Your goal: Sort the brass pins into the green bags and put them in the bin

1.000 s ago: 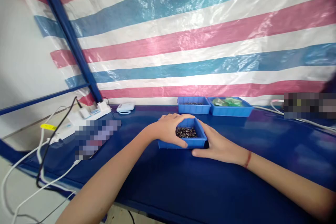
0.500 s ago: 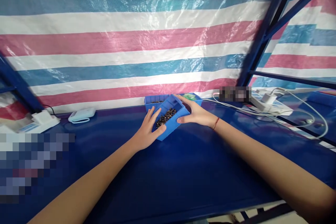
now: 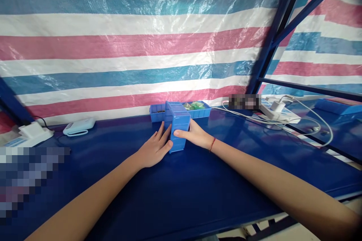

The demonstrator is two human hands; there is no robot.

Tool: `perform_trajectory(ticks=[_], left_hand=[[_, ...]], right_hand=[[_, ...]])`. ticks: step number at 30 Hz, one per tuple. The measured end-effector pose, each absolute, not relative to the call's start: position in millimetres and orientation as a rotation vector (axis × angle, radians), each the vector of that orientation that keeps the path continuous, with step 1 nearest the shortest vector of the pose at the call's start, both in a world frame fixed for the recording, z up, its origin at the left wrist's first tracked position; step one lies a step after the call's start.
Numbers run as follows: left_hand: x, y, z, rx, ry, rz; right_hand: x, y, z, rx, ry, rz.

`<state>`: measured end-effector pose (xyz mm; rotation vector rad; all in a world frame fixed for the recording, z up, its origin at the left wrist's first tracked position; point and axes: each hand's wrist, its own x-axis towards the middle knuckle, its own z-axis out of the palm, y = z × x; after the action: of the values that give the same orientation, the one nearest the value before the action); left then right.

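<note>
Tipped further since half a second ago: small blue bin, now stood on end on blue table, underside toward camera, contents out of sight. Left hand: flat, fingers spread, palm against bin's left side, nothing enclosed. Right hand: thumb over facing side, fingers behind, gripping bin. Behind bin, against striped tarp: two blue trays, right one with green items. White phone far left; white cables to right
</note>
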<state>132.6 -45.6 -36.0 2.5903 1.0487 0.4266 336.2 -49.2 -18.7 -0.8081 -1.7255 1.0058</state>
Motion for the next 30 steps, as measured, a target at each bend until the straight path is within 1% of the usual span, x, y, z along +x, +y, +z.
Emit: perform_trajectory(ticks=[5, 12, 18, 23, 27, 30], left_hand=[[134.4, -44.4, -38.4, 2.692, 0.978, 0.421], [133.3, -48.8, -37.7, 2.590, 0.994, 0.578], [136.6, -52.5, -33.8, 2.635, 0.807, 0.713], [138.7, -55.8, -31.4, 2.676, 0.774, 0.772], [141.3, -54.2, -26.3, 2.796, 0.712, 0.730], [148.2, -50.7, -19.2, 2.873, 0.698, 0.567]], right_hand=[[334.3, -52.9, -6.6, -0.787, -1.833, 0.895], [335.4, -56.6, 0.9, -0.802, -2.001, 0.664], [337.4, -60.9, 5.2, -0.883, -2.108, 0.546], [337.9, -62.6, 7.4, -0.889, -2.163, 0.515], [343.9, -57.6, 5.0, -0.896, -2.166, 0.501], [351.2, -51.4, 3.8, -0.897, -2.122, 0.564]])
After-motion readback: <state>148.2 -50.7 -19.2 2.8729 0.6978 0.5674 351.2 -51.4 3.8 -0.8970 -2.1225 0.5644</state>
